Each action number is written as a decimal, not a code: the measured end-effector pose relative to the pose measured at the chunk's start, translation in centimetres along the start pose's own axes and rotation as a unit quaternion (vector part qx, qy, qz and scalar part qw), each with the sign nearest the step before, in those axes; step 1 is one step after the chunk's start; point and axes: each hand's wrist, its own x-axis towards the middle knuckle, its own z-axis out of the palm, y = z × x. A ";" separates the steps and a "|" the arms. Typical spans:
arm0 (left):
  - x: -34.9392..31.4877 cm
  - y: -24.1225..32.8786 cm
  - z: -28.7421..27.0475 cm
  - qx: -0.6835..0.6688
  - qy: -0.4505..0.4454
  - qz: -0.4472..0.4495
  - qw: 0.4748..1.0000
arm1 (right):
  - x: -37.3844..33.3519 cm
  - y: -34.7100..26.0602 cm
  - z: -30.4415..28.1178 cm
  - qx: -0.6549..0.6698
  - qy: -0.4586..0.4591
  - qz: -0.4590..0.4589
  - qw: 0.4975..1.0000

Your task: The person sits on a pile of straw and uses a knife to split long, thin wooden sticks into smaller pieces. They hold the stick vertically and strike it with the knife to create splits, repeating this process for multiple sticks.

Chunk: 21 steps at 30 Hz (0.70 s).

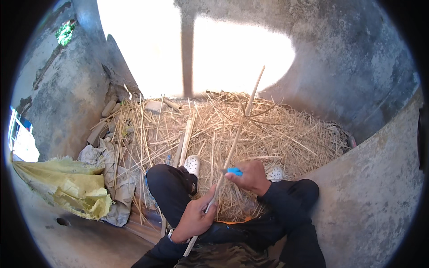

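Note:
A long, pale stick point(234, 144) slants from my lap up and away to the right, with several thin side twigs branching off its upper part. My left hand point(196, 217) is closed around its lower part, and the butt end pokes out below the wrist. In my right hand point(251, 177) is a small blue-handled knife point(234, 171). Its short dark tip meets the stick just above my left hand. Most of the blade is hidden or too small to make out.
Straw and split strips point(290, 138) cover the floor ahead, around my white clogs point(192, 165). A yellow woven sack point(67, 181) and pale crumpled sheeting point(121, 190) lie at the left. Concrete walls point(348, 58) enclose the spot, with bright sunlight on the far one.

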 end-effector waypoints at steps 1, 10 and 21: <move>0.2 0.1 0.1 0.011 -0.001 0.005 1.000 | -0.4 -0.3 0.1 0.002 -0.004 -0.032 0.999; 0.2 1.0 -0.4 0.045 -0.020 0.006 0.999 | 0.7 2.4 0.2 -0.035 0.048 0.022 0.998; -1.3 2.7 -0.2 0.065 -0.067 -0.023 0.995 | 3.9 9.9 -1.9 -0.128 0.105 0.217 0.962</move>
